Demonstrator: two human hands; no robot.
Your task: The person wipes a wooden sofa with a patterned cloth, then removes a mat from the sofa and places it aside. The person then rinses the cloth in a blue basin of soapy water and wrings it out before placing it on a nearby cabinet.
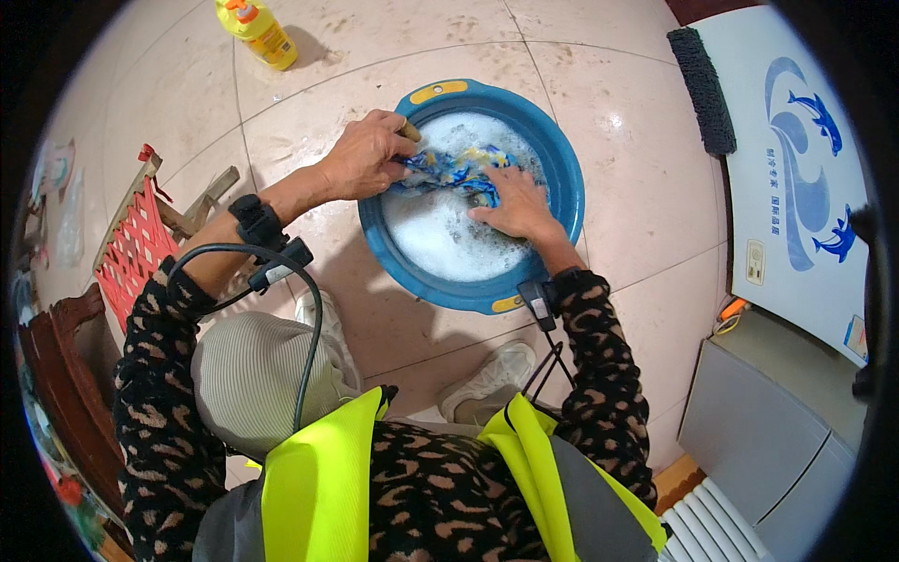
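A blue round basin point(567, 187) stands on the floor in front of me, holding white suds point(435, 239). Across it stretches a wet, bunched cloth point(448, 170) patterned in blue, white and yellow. At the basin's left rim my left hand point(367, 157) is closed on the cloth's left end. A tan-brown piece point(409, 130) sticks out by its fingers; I cannot make out what it is. My right hand point(520, 203) lies on the cloth's right end, fingers stretched and spread, thumb apart over the foam. What is under the cloth is hidden.
A yellow pump bottle point(265, 36) stands on the tiled floor point(318, 89) beyond the basin. To the left is a low stool with red webbing point(140, 245). On the right are a white appliance lid point(801, 178) and a grey cabinet point(754, 412). Cables hang from both wrist straps.
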